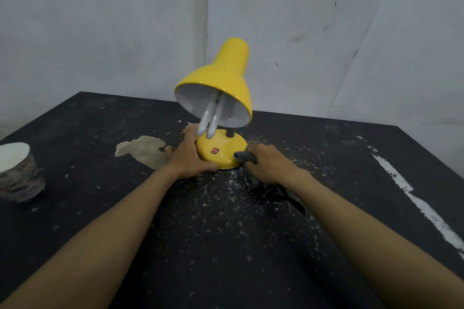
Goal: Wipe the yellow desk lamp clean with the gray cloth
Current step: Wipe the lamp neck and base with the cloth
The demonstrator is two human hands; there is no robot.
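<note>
Your right hand [268, 164] clutches the bunched cloth [244, 157] against the lamp [221, 150] base; your left hand [189, 154] grips the base's opposite side. Only the base is under the cloth; shade and neck likely remain.

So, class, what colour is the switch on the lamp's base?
The switch is red, best seen in the head view.

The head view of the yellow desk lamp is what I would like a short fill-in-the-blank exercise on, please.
The right hand holds the gray cloth against the ____ of the yellow desk lamp.
The lamp's switch is coloured ____.
The left hand steadies the lamp, while a paper cup stands far to the person's ____.
Missing words: base; red; left.
</note>
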